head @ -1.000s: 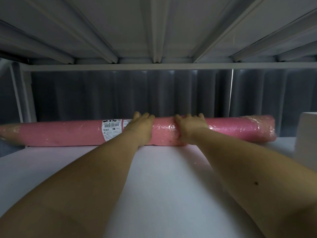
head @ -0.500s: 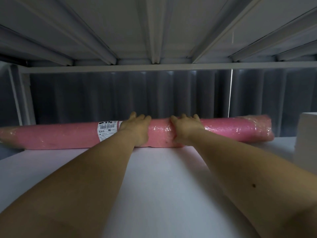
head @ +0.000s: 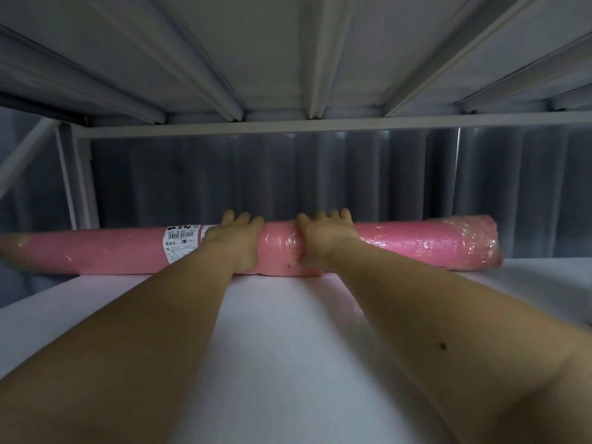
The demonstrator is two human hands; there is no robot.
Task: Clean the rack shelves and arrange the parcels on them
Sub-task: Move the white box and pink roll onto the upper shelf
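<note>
- left hand (head: 235, 243) and right hand (head: 323, 240) side by side, fingers curled over pink roll parcel (head: 416, 243)
- parcel lies lengthwise at back of white shelf (head: 288, 331)
- label (head: 182, 241) just left of left hand

Dim cool light, soft focus, wide-angle bending at edges
</note>
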